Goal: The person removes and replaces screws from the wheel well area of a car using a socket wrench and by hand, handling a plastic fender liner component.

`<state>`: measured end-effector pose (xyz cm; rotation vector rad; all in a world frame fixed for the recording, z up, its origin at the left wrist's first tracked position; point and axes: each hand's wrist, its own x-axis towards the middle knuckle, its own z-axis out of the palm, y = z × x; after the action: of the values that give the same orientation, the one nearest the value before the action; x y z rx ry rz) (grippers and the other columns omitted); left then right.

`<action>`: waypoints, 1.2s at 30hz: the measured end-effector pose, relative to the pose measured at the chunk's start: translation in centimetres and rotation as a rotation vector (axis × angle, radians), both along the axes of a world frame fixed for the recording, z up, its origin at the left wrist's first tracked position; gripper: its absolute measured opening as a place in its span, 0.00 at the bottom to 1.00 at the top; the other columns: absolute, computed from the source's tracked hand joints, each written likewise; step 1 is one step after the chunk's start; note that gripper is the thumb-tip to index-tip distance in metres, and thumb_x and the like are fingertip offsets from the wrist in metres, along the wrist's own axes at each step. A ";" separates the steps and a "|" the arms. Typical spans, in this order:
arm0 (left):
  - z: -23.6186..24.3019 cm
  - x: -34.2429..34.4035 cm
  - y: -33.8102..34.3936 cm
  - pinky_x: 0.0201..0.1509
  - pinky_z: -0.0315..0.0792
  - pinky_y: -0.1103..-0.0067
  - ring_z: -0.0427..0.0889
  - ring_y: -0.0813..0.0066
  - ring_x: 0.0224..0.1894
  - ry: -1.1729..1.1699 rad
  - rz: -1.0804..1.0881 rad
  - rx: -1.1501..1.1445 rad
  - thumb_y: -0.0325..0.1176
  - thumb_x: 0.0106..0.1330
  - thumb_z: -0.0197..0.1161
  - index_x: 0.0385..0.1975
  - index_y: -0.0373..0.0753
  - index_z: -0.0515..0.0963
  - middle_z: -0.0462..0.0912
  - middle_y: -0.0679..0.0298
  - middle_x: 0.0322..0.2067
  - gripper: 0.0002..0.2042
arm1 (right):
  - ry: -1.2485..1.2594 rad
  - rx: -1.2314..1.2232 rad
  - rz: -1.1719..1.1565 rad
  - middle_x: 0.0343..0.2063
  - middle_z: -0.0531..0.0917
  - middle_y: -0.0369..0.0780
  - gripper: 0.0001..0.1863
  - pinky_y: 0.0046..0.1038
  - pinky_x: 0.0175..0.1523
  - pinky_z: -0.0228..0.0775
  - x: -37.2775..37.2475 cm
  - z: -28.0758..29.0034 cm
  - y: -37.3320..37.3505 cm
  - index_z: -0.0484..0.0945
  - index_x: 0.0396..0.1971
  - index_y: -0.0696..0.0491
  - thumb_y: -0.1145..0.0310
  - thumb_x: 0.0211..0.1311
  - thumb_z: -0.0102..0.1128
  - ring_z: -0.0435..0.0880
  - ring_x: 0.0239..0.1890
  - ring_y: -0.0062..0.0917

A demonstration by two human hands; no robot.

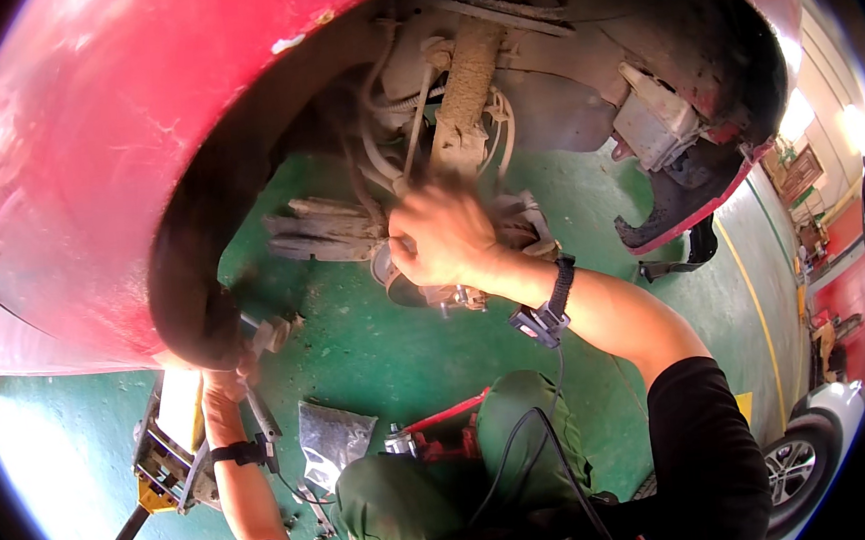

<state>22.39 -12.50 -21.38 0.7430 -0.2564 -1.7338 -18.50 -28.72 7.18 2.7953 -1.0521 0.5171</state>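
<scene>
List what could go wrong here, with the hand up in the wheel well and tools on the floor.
1. The right hand works among hoses and the strut inside the red car's wheel well; knuckles could scrape or get pinched there.
2. The left hand grips the fender edge; sheet metal might cut.
3. Loose tools and a plastic bag lie by the knees; easy to kneel on or slip.

We see bright daylight flooding in from the lower left, washing the floor (55, 467) there nearly white, and glare sits on the red body panel (64, 165). The wheel arch (578, 49) lies in deep shadow. Our right hand (445, 234) is smeared by motion blur. The fisheye bends edges strongly toward the rim, with black corners around the round picture.
</scene>
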 end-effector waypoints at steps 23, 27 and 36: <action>3.3 -3.1 -0.7 0.28 0.74 0.79 0.69 0.75 0.20 0.495 -0.202 -0.144 0.49 0.67 0.61 0.46 0.32 0.77 0.71 0.68 0.22 0.22 | -0.026 -0.077 -0.001 0.32 0.80 0.40 0.11 0.39 0.44 0.76 -0.2 -0.4 0.3 0.79 0.30 0.51 0.60 0.54 0.59 0.80 0.42 0.36; 3.1 -2.4 -0.3 0.20 0.65 0.86 0.65 0.80 0.24 0.388 -0.175 0.006 0.40 0.69 0.60 0.44 0.32 0.77 0.66 0.70 0.22 0.15 | -0.022 -0.181 0.007 0.32 0.80 0.40 0.11 0.39 0.44 0.76 -0.8 -0.8 0.2 0.79 0.30 0.51 0.60 0.54 0.58 0.80 0.42 0.36; 4.6 -9.4 -1.2 0.63 0.67 0.49 0.65 0.63 0.67 0.290 0.391 -0.204 0.29 0.64 0.66 0.55 0.44 0.76 0.75 0.67 0.61 0.18 | 0.003 -0.138 -0.016 0.32 0.79 0.40 0.10 0.39 0.46 0.75 -0.6 -0.9 0.4 0.79 0.29 0.51 0.59 0.54 0.58 0.80 0.42 0.36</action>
<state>13.00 -13.65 -16.80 0.3566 -0.0791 -1.3944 -19.06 -28.35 6.28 2.6650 -0.9963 0.5607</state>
